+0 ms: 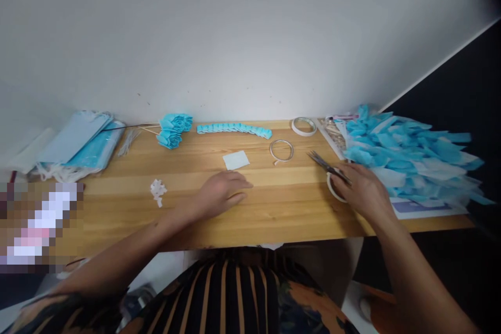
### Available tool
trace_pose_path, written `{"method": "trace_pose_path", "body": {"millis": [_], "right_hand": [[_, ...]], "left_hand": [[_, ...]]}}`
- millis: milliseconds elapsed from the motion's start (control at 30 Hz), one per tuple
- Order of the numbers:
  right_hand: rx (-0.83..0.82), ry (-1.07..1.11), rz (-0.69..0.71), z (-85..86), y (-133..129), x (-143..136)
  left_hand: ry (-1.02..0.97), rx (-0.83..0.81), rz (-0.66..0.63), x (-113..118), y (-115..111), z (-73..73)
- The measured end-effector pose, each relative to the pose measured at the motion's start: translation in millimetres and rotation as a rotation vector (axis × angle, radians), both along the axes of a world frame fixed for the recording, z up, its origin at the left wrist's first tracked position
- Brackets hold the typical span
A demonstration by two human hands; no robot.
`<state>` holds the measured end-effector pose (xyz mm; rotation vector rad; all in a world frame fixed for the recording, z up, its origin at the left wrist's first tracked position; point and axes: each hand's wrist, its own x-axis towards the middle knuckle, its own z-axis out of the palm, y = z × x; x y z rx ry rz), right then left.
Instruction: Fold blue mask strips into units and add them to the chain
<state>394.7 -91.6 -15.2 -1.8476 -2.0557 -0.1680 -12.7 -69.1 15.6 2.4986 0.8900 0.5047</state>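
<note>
Right now the wooden table [274, 214] runs wide from side to side against a pale wall [235, 31]. At its far right end sits a big heap of blue cut pieces [410, 159], and at the far left lies a stack of blue face masks [84, 143].

Near the back edge rests a long pleated blue strip [234, 128], with a folded blue bundle [174, 129] just to its left.

The right hand [362, 190] rests on a roll of white tape [333, 189] near the heap. It also grips the scissors [327, 166] by the handles. The blades point away from the hand, up and to the left, toward the middle of the table.

The left hand [224, 193] lies flat and loose on the wood, holding nothing. A small pale blue square [236, 159] sits just beyond its fingertips, a bit to the right. The left hand is much nearer to this square than the right hand is.

A thin tape ring [281, 150] lies between the square and the scissors. Another tape roll [303, 126] sits behind it. A tiny white scrap [157, 189] lies left of the left hand.
</note>
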Motion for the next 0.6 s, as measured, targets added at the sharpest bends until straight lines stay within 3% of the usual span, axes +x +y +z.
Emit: {"method": "trace_pose_path", "body": {"millis": [167,433,600], "right_hand": [[-0.060,0.052,0.112,11.3,38,-44],[-0.215,-0.013,0.287,7.0,137,-126],[-0.250,-0.011,0.294,-0.9,183,-157]], "left_hand": [[-0.140,-0.029,0.151,-35,-25,0.1],[-0.403,-0.194,0.229,-36,-83,4.5],[-0.509,-0.292,0.289,-41,-107,-13.7]]}}
